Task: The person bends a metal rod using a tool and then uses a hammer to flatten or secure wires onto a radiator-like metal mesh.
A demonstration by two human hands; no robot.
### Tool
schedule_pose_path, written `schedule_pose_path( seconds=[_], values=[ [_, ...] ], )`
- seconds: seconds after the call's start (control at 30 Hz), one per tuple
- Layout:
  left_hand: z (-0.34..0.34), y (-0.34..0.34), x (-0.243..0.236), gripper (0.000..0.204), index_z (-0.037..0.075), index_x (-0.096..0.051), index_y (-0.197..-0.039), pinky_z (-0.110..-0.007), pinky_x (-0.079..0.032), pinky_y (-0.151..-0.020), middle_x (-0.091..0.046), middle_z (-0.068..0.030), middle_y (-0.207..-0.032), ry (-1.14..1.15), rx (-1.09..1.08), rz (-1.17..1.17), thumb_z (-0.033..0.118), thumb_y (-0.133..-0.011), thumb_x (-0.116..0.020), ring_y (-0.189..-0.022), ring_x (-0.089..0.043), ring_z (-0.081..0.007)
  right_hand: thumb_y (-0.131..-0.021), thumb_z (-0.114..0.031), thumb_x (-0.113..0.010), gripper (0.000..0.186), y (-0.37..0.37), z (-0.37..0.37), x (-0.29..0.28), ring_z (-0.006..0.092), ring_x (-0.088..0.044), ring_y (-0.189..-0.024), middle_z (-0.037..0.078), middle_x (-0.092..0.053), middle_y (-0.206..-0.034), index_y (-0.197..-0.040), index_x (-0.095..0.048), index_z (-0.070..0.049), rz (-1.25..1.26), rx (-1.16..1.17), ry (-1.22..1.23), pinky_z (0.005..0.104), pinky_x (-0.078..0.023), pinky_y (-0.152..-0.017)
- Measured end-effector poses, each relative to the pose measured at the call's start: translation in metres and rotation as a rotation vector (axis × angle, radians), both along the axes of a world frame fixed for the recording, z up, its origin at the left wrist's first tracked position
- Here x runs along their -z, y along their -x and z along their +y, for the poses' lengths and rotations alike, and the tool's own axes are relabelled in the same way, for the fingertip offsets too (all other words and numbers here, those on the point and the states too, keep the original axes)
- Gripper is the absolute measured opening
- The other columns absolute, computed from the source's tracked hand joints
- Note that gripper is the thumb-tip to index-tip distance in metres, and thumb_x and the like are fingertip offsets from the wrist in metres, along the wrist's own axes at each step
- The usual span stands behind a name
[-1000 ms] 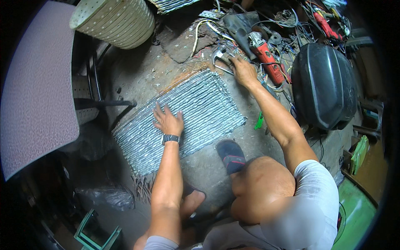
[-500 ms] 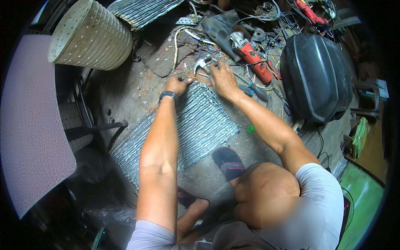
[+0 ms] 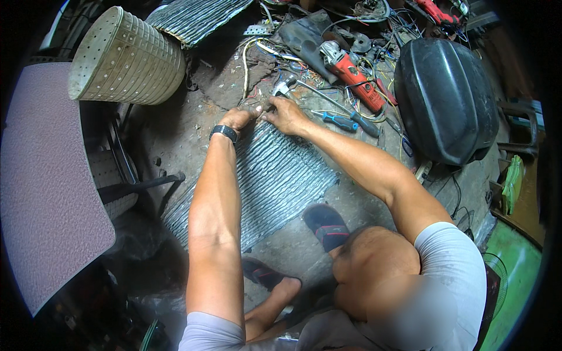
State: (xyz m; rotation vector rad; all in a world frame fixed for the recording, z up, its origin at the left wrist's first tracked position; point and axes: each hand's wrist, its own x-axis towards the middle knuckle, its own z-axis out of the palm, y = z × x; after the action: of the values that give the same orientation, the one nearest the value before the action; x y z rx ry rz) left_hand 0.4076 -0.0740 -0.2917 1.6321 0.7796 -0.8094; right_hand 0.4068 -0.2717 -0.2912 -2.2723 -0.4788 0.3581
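A grey ribbed sheet point(image 3: 281, 175) with a ragged edge lies aslant on the floor before me. My left hand point(image 3: 239, 119), a dark band on its wrist, is at the sheet's far corner with thumb and fingers pinched together. Right beside it, my right hand point(image 3: 287, 116) has its fingers curled in at the same corner. Whatever the fingertips hold is too small to make out. Just beyond my right hand lies a claw hammer point(image 3: 285, 87). A blue-and-black screwdriver point(image 3: 339, 121) and a long-shafted tool with a dark handle point(image 3: 364, 124) rest to its right.
A red angle grinder point(image 3: 358, 79) lies among tangled wires at the far right, beside a large black case point(image 3: 445, 102). At the far left are a perforated cream basket point(image 3: 140, 61) and another ribbed sheet point(image 3: 199, 20). A mauve panel point(image 3: 52, 175) fills the left side.
My right hand has drawn back from beside the hammer, moving left to my left hand. The blue-and-black screwdriver shows more fully now. The view has shifted slightly.
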Motion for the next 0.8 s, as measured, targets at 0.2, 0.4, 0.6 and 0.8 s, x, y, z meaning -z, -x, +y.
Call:
schedule_pose_path(
  seconds=[0.2,0.4,0.6,0.8],
  values=[
    [-0.027,-0.001,0.003,0.035,0.003,-0.07,-0.097,-0.033,-0.036,-0.056,-0.057,0.0003,-0.076,0.114,0.025,-0.02,0.036,-0.092,-0.082,-0.063,-0.044,-0.0126,-0.088,-0.026,-0.077,0.039,0.007,-0.033,0.008,0.0433,-0.065,-0.108,0.025,-0.067,-0.109,-0.112,-0.065,0.001,0.01,0.102,-0.097,0.0506,-0.052,-0.093],
    [-0.035,0.007,-0.004,0.06,0.001,-0.066,-0.131,-0.039,-0.051,-0.088,-0.072,-0.0104,-0.11,-0.186,0.501,-0.28,0.049,-0.097,-0.072,-0.093,-0.063,-0.0217,-0.089,-0.022,-0.074,0.042,0.05,-0.052,0.024,0.0436,-0.063,-0.116,0.027,-0.066,-0.119,-0.12,-0.059,0.003,-0.235,0.085,-0.065,0.0502,-0.051,-0.098],
    [-0.022,0.018,-0.028,0.052,0.0,-0.072,-0.12,-0.035,-0.052,-0.087,-0.075,-0.0084,-0.108,-0.072,0.412,-0.284,0.042,-0.091,-0.08,-0.095,-0.065,-0.0175,-0.087,-0.018,-0.076,0.053,0.049,-0.032,0.004,0.0452,-0.065,-0.11,0.028,-0.068,-0.115,-0.131,-0.057,0.004,0.112,0.102,-0.068,0.05,-0.052,-0.097],
    [-0.014,0.021,-0.03,0.054,-0.004,-0.07,-0.124,-0.039,-0.052,-0.094,-0.075,-0.0175,-0.114,-0.193,0.437,-0.289,0.037,-0.09,-0.08,-0.104,-0.07,-0.026,-0.088,-0.028,-0.075,0.045,0.051,-0.026,0.004,0.0431,-0.065,-0.115,0.028,-0.068,-0.12,-0.12,-0.068,0.002,0.27,0.105,-0.179,0.0481,-0.051,-0.099]
  ],
)
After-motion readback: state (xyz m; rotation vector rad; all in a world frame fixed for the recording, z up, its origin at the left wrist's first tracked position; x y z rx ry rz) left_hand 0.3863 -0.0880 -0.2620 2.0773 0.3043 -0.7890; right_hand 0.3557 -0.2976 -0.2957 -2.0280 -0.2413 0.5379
